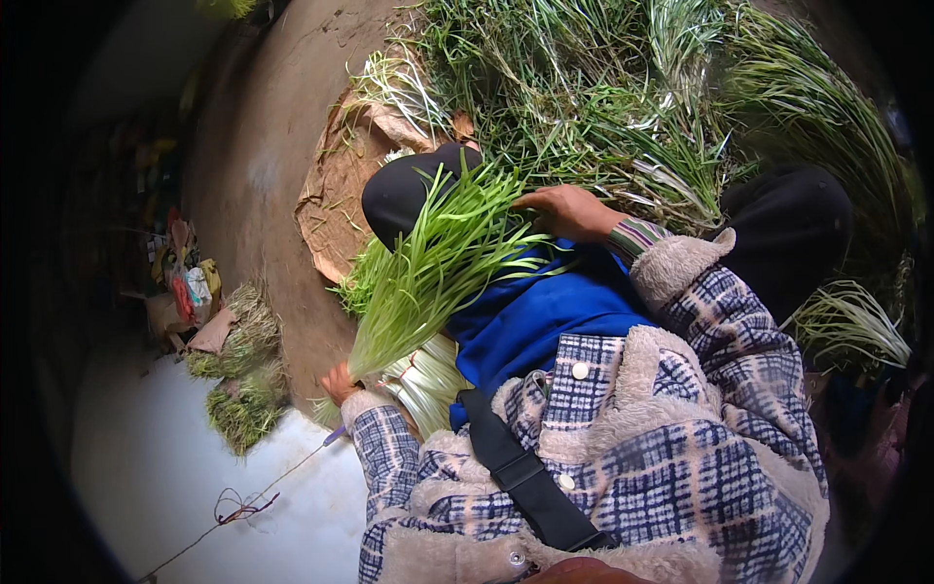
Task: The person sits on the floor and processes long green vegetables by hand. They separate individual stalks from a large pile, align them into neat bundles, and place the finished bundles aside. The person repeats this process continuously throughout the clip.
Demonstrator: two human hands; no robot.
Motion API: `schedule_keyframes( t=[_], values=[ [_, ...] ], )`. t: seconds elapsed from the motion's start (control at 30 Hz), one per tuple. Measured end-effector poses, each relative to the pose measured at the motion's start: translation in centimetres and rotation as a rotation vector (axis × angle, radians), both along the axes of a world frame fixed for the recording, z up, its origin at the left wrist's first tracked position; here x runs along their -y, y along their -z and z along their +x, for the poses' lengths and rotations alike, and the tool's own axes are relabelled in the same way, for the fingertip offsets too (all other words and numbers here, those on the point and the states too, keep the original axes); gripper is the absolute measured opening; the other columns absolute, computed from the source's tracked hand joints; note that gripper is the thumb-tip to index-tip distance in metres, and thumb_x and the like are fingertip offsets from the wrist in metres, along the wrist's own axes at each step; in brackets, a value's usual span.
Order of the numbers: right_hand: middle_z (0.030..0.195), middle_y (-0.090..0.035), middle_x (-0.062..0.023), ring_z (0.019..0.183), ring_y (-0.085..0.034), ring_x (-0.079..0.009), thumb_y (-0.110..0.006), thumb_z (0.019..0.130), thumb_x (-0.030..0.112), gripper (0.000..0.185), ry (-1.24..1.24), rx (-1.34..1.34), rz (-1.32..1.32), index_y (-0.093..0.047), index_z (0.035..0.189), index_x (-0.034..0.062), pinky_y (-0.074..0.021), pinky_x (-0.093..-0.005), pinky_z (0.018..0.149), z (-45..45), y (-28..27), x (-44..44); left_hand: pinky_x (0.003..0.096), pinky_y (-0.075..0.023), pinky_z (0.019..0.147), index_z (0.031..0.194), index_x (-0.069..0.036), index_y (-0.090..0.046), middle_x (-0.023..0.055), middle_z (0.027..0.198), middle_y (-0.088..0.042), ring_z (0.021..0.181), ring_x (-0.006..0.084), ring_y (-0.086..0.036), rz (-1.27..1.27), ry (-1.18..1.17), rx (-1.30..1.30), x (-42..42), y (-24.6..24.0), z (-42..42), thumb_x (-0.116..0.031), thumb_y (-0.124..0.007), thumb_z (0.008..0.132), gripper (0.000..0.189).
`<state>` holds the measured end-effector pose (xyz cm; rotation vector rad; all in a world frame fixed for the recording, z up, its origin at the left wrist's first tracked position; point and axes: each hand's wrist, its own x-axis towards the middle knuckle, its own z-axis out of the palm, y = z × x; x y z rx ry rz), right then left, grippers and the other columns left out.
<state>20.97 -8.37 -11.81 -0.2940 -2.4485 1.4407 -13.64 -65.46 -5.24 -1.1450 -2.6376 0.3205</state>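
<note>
My left hand (339, 383) grips the pale stem end of a loose bunch of garlic chives (438, 263), low on the left. The bright green leaves fan up across my lap and my knee. At their tips, my right hand (573, 212) has its index finger against the leaves; its thumb is hidden, so I cannot tell whether it pinches any. Beside my left forearm lies a bundle of white stems (430, 383) with a thin red tie. Its green leaf ends (357, 281) seem to show beyond the held bunch. A blue cloth (547, 306) covers my lap.
A large heap of uncut-looking green stalks (584, 95) spreads before my knees. Left of it, brown sacking (336, 190) lies on the earthen floor (263, 168). Grassy clumps (248, 409) and a knotted cord (241, 511) lie farther left. A small bunch (854, 321) rests at right.
</note>
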Motion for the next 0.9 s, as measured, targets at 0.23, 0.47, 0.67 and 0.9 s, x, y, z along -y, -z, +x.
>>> schedule_keyframes(
  t=[0.23,0.47,0.67,0.9],
  values=[
    [0.084,-0.072,-0.0089,0.072,-0.065,-0.0139,-0.064,0.088,0.008,0.015,0.127,0.110,-0.662,-0.071,0.100,0.0016,-0.0528,-0.0310,0.069,0.1,2.6,-1.6,0.0406,-0.0461,0.074,0.091,-0.020,-0.067,0.0026,0.082,-0.059,0.082,0.0302,-0.052,0.066,-0.040,-0.054,-0.9,-1.2,2.0,-0.006,-0.067,0.066,0.029],
    [0.086,-0.070,-0.0136,0.079,-0.067,-0.0309,-0.059,0.092,0.025,0.022,0.375,0.463,-0.069,-0.072,0.100,0.0107,-0.0522,-0.0419,0.071,2.9,0.7,-3.6,0.0409,-0.0467,0.073,0.093,-0.021,-0.068,0.0031,0.081,-0.060,0.082,0.0303,-0.053,-0.028,-0.106,0.026,-0.5,-0.3,1.3,-0.005,-0.066,0.065,0.032],
    [0.101,-0.068,-0.0133,0.094,-0.065,-0.0316,-0.065,0.083,0.020,0.025,0.093,0.265,-0.036,-0.070,0.107,0.0118,-0.0520,-0.0417,0.079,2.7,0.3,-2.1,0.0412,-0.0475,0.070,0.090,-0.019,-0.069,0.0040,0.081,-0.060,0.081,0.0307,-0.053,-0.033,-0.085,-0.113,-1.4,-0.1,1.9,-0.003,-0.067,0.065,0.030],
    [0.100,-0.071,-0.0173,0.094,-0.068,-0.0313,-0.066,0.079,0.009,0.033,-0.123,0.289,-0.292,-0.066,0.112,0.0019,-0.0528,-0.0364,0.086,1.5,2.3,0.8,0.0399,-0.0464,0.076,0.092,-0.021,-0.068,0.0031,0.084,-0.061,0.082,0.0298,-0.053,0.088,-0.030,-0.051,-1.4,0.6,2.6,-0.006,-0.068,0.065,0.030]
  ],
)
